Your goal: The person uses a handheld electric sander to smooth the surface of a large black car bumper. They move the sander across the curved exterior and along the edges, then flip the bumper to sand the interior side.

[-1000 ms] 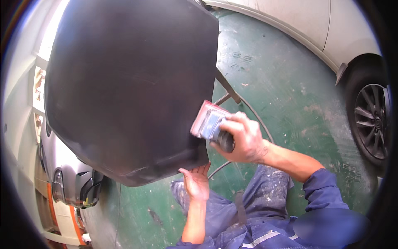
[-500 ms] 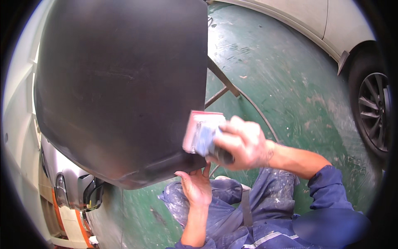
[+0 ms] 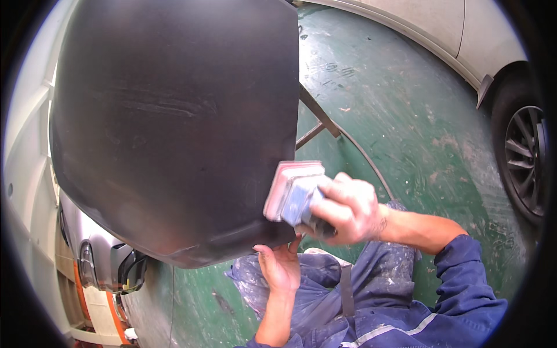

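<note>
Right now, the sanding tool (image 3: 296, 197) sits at the right edge of the panel, just above its lower right corner, its pad overlapping that edge. Your right hand (image 3: 348, 209) has its fingers curled around the tool's dark rear end, gripping it, so that the blue body and pad project forward and left of your knuckles. The pad is rectangular and layered in pink, red and pale tones, with the blue body behind it; it is tilted, and whether its whole face meets the panel can't be told from here.

The panel (image 3: 174, 127) itself is large, matte black and gently curved, with faint pale scuffs across its upper half. Your left hand (image 3: 282, 269) is spread palm up at its lower edge, near the lower right corner, thumb apart and fingertips partly hidden behind the edge.

Beyond the right edge, a metal stand leg (image 3: 320, 110) and a grey hose (image 3: 371, 162) show against the green floor (image 3: 418, 145). A pale car (image 3: 418, 26) stands at upper right.
</note>
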The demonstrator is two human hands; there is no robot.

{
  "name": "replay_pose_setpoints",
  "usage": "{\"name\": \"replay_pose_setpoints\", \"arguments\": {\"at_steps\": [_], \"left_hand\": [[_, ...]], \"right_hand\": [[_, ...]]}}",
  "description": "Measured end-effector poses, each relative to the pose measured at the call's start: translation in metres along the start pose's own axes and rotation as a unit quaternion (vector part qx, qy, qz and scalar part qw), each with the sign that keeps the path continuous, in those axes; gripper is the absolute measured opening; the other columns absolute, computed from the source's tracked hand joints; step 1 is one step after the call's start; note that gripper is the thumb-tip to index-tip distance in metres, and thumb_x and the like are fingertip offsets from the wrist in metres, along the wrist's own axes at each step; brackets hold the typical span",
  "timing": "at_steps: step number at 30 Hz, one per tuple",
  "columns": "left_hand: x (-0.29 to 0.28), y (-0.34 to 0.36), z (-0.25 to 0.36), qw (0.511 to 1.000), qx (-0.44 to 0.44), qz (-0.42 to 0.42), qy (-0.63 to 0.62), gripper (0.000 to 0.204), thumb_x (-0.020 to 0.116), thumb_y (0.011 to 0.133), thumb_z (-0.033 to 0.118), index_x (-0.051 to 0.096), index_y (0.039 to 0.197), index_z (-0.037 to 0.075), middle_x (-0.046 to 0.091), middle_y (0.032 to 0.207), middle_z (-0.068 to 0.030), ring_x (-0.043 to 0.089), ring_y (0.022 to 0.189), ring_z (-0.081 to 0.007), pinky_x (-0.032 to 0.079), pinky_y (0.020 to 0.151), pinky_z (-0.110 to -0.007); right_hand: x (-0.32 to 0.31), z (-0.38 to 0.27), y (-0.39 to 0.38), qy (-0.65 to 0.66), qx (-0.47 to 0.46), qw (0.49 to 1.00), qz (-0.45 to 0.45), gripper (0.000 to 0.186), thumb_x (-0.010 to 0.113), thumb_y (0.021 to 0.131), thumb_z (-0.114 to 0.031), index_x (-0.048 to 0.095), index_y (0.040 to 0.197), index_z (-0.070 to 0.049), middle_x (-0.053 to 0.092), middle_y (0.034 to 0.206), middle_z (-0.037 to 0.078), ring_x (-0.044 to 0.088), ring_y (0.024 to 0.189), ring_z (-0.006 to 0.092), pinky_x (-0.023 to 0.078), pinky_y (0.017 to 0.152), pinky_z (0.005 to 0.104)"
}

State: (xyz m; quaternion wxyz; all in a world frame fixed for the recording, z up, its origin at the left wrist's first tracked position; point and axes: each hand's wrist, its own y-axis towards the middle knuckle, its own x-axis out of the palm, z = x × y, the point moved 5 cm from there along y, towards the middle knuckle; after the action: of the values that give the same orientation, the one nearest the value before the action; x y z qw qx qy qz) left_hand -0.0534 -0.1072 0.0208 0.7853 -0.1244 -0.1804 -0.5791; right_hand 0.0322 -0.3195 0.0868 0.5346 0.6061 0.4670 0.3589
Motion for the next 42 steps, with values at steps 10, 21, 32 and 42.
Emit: {"name": "replay_pose_setpoints", "arguments": {"at_steps": [10, 21, 32, 42], "left_hand": [[-0.004, -0.001, 0.000, 1.000, -0.005, -0.014, -0.004, 0.068, 0.055, 0.101, 0.063, 0.055, 0.146, 0.012, 0.062, 0.143, -0.0033, 0.061, 0.128, -0.0198, 0.058, 0.105, -0.046], [-0.010, 0.004, -0.005, 0.999, -0.015, 0.028, -0.012, 0.071, 0.053, 0.100, 0.067, 0.055, 0.146, 0.012, 0.064, 0.139, -0.0030, 0.062, 0.122, -0.0186, 0.058, 0.104, -0.047], [-0.018, 0.002, -0.003, 0.999, -0.010, 0.033, -0.033, 0.069, 0.055, 0.099, 0.066, 0.057, 0.143, 0.012, 0.066, 0.133, -0.0020, 0.065, 0.118, -0.0185, 0.061, 0.103, -0.048], [-0.022, 0.003, 0.003, 0.999, -0.002, 0.030, -0.022, 0.065, 0.055, 0.100, 0.064, 0.061, 0.139, 0.013, 0.069, 0.130, -0.0026, 0.067, 0.115, -0.0199, 0.063, 0.100, -0.048]], "right_hand": [[-0.017, 0.032, 0.036, -0.036, 0.029, 0.999, 0.016, 0.070, 0.099, 0.063, -0.021, 0.060, 0.118, -0.001, 0.065, 0.102, 0.019, 0.067, 0.079, 0.0334, 0.056, 0.063, 0.0419], [-0.014, 0.044, 0.034, 0.049, 0.065, 0.997, -0.007, 0.069, 0.098, 0.065, -0.017, 0.057, 0.119, -0.003, 0.065, 0.102, 0.019, 0.068, 0.080, 0.0352, 0.056, 0.061, 0.0429], [-0.026, 0.071, 0.061, 0.045, 0.123, 0.991, 0.032, 0.064, 0.094, 0.072, -0.017, 0.054, 0.119, -0.002, 0.061, 0.104, 0.018, 0.066, 0.092, 0.0383, 0.057, 0.074, 0.0453], [-0.037, 0.154, 0.120, 0.069, 0.320, 0.943, 0.063, 0.054, 0.085, 0.083, -0.030, 0.060, 0.117, 0.003, 0.070, 0.103, 0.025, 0.072, 0.099, 0.0353, 0.056, 0.088, 0.0436]]}}
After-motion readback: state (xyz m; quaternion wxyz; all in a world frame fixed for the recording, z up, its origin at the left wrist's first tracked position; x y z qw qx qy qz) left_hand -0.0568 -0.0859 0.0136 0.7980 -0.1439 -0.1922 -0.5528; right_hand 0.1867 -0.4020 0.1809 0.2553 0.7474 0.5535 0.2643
